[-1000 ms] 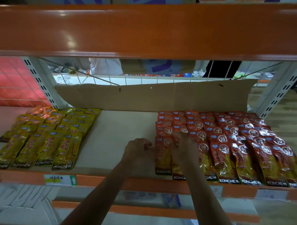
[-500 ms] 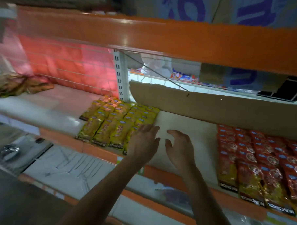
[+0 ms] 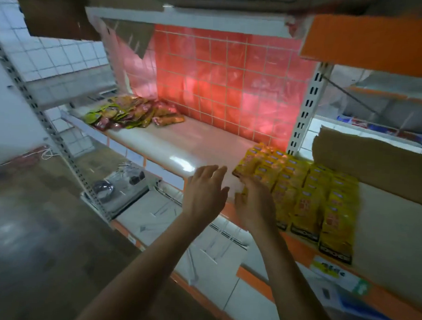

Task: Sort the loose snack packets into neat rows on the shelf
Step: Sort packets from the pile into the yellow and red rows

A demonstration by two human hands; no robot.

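Observation:
A loose heap of mixed snack packets, green, yellow and red, lies at the far left end of the white shelf. Yellow packets lie in neat rows on the shelf at the right. My left hand hovers over the shelf's front edge with fingers spread and nothing in it. My right hand is beside it, fingers apart, in front of the nearest corner of the yellow rows; whether it touches them is unclear.
An orange shelf beam hangs overhead at the right. A white perforated upright stands behind the yellow rows, with a cardboard sheet to its right. Red tiled wall backs the shelf. A lower shelf holds small items.
My view has swung left, away from the red packet rows. Both hands left the red packets and moved left past the yellow rows, now open over the shelf edge.

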